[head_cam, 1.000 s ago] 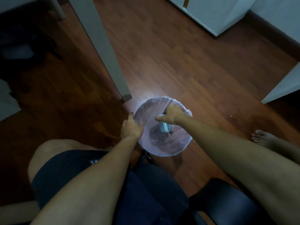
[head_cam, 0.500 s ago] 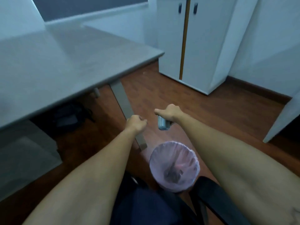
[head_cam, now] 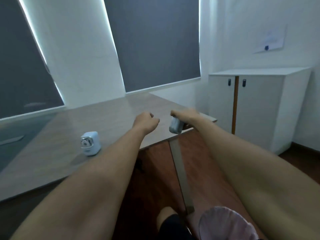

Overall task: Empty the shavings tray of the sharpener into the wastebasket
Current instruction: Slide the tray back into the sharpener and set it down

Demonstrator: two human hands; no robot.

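1. Surface and room: a grey, wood-grain desk [head_cam: 103, 122] fills the left and centre, above a red-brown plank floor [head_cam: 155, 179]. Behind it are white walls and two windows covered by dark roller blinds [head_cam: 155, 42]. A white two-door cabinet [head_cam: 259, 108] stands against the right wall, with a sheet of paper [head_cam: 270, 40] fixed to the wall above it.
2. Surroundings: the white sharpener [head_cam: 90, 143] stands upright on the desk, near its front edge and just left of the left forearm. A slanted metal desk leg [head_cam: 181, 172] runs down to the floor between the two arms.
3. Hands: the left hand [head_cam: 146, 122] is curled into a loose fist over the desk and appears to hold nothing. The right hand [head_cam: 183, 116] grips the small grey shavings tray [head_cam: 175, 126], which hangs below the fingers at the desk's front corner; the hand is motion-blurred.
4. Containers: the wastebasket [head_cam: 226, 224], lined with a pale pink bag, sits on the floor at the lower edge, partly hidden by the right forearm. Its contents cannot be made out, nor can those of the tray.
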